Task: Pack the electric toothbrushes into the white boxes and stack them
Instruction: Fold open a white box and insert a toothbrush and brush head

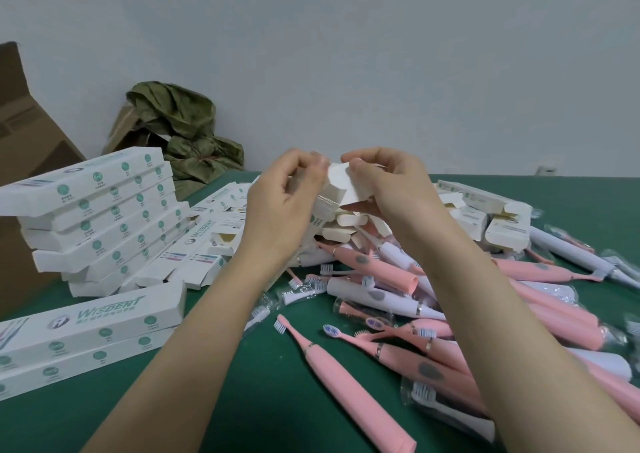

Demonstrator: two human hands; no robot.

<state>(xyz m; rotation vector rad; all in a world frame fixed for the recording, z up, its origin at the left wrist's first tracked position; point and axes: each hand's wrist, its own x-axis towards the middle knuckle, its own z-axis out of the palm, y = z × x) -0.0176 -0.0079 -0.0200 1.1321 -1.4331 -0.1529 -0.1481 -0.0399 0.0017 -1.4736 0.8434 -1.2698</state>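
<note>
Green tabletop (242, 400); left hand (287, 192) and right hand (388, 185) pinch a round-flapped white cardboard box (341, 184).

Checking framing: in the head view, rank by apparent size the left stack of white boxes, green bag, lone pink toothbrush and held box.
1. Stack of white boxes.
2. Green bag and pink toothbrush: about alike; the toothbrush lies nearer the camera, so unranked.
3. Held box, partly hidden.
</note>
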